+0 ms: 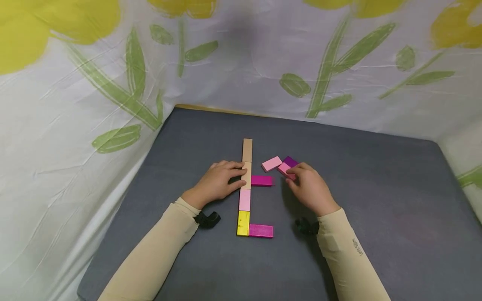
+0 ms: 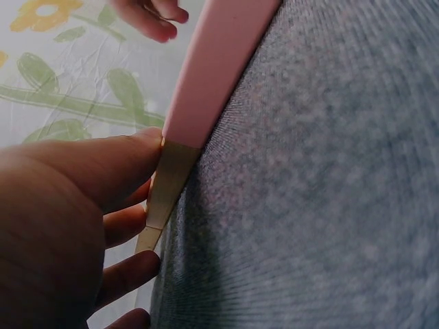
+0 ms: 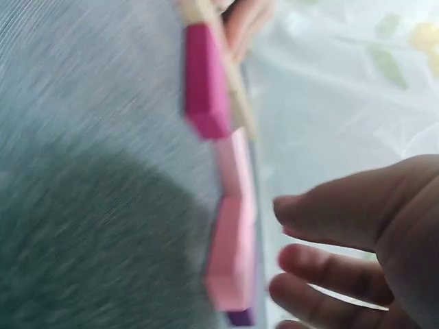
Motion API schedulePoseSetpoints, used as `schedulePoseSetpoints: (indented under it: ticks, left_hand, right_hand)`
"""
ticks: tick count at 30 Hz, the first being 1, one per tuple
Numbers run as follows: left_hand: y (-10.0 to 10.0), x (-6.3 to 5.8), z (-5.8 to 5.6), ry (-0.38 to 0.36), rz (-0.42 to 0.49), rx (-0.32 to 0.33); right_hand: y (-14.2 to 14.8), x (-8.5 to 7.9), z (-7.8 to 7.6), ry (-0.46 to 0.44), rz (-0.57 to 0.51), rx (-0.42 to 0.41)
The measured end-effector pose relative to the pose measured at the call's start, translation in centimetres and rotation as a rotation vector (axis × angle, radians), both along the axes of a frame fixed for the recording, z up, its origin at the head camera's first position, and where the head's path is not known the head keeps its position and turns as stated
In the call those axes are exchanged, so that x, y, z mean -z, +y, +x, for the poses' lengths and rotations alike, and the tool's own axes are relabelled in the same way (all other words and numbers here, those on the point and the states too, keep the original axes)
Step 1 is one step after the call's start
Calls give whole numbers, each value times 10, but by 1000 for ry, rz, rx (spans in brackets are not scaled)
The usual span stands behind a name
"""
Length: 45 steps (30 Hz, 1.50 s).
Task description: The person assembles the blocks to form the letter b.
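A straight column of flat blocks runs away from me: a yellow block [image 1: 243, 223], a pink block [image 1: 244, 200] and two tan blocks, the nearer tan one [image 1: 249, 175] under my left fingertips. My left hand [image 1: 218, 181] rests its thumb and extended fingers along that tan block's left side. Magenta blocks stick out to the right, one beside the nearer tan block [image 1: 261, 181], another beside the yellow one. My right hand [image 1: 309, 188] hovers at a loose pink block [image 1: 285, 169]; in the right wrist view its fingers [image 3: 336, 271] are spread, with a gap to the blocks.
Another loose pink block [image 1: 271, 164] and a purple block [image 1: 289, 161] lie against the one by my right hand. The farther tan block [image 1: 247, 150] ends the column. A dark grey cloth covers the table [image 1: 376, 200]; a flower-printed white curtain [image 1: 244, 83] hangs behind and left.
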State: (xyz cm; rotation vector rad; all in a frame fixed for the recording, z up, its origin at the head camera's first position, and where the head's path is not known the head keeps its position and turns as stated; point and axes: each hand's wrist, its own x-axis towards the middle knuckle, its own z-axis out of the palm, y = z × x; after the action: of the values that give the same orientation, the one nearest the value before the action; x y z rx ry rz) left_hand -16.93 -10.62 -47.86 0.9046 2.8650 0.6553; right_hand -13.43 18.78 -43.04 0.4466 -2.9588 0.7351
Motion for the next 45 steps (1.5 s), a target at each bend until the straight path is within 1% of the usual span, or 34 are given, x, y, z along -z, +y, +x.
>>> schedulePoseSetpoints:
  ticks: [3,6,9,15,23,28,35,40,45]
  left_hand:
    - [-4,-1,3,2,2,-16]
    - [-4,-2,2,1,13,-1]
    - [-2,-2,1,-5,16,8]
    - [0,-2,1,-14,13,1]
    - [0,-4,1,-13,6,5]
    - [0,-4,1,-14,8,2]
    - [-1,-3,1,-16,8,-1]
    - [-2,-3,0,-11,8,-3]
    - [-2,-1,-1,-6,6,-1]
  right_hand:
    - [0,9,-4,43,27,2]
    - [2,15,-4,72,40,15]
    - [5,18,-4,97,59,4]
    - [5,22,-3,124,108,-17]
    - [3,23,-2,112,118,-1]
    - [2,22,-1,93,111,-8]
    - [1,20,0,99,89,-52]
    - [0,18,0,71,77,-85]
    - [-1,15,1,26,93,-96]
